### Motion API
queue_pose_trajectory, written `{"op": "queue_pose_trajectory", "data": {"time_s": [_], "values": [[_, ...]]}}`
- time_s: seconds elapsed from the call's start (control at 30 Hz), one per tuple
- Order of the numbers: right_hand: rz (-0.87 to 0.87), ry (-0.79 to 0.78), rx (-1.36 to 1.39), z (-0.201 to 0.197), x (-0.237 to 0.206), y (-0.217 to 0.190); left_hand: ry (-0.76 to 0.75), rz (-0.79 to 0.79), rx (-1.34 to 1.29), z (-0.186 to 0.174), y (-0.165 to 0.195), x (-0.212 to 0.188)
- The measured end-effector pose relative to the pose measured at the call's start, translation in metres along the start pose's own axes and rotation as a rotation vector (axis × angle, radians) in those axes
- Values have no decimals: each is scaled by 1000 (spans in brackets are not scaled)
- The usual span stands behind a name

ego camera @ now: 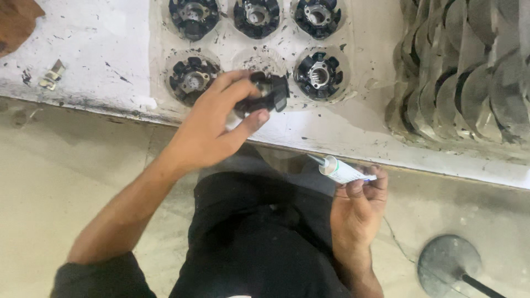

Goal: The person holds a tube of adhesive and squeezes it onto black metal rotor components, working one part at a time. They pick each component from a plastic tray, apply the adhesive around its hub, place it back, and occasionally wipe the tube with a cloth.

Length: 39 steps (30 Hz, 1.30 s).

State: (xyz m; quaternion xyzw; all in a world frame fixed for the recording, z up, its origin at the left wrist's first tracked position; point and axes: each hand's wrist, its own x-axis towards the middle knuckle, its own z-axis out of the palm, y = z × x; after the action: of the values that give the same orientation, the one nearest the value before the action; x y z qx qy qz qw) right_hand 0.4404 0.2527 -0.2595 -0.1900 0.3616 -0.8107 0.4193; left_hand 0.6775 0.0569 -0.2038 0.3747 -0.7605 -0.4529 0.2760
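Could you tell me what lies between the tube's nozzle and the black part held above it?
In the head view, only bare white bench edge separates the tube from the black part.

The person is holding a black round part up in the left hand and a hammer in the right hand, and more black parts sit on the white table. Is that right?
Not quite. The right hand holds a small white tube with a pointed nozzle, not a hammer. The head view shows it. The rest is right: the left hand holds a black round part, and more black parts sit on the white table.

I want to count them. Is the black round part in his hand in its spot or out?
Out. The left hand holds the black part above an empty round spot.
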Motion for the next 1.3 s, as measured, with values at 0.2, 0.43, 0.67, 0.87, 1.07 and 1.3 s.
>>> {"op": "queue_pose_trajectory", "data": {"time_s": [0.2, 0.43, 0.67, 0.87, 1.07, 1.3], "values": [[-62, 36, -13, 3, -10, -3, 224, 389, -1139, 27, 18, -28], [-402, -137, -350, 9, -22, 5, 344, 393, -1257, 52, 28, -21], [-633, -199, -487, 12, -31, 0, 378, 383, -907, 67, 45, -53], [-688, -194, -536, 15, -33, -3, 324, 416, -810, 54, 56, -53], [-746, -238, -804, 18, -34, -10, 317, 465, -636, 46, 61, -50], [-794, -204, -788, 18, -35, -10, 289, 417, -842, 60, 54, -51]]}}
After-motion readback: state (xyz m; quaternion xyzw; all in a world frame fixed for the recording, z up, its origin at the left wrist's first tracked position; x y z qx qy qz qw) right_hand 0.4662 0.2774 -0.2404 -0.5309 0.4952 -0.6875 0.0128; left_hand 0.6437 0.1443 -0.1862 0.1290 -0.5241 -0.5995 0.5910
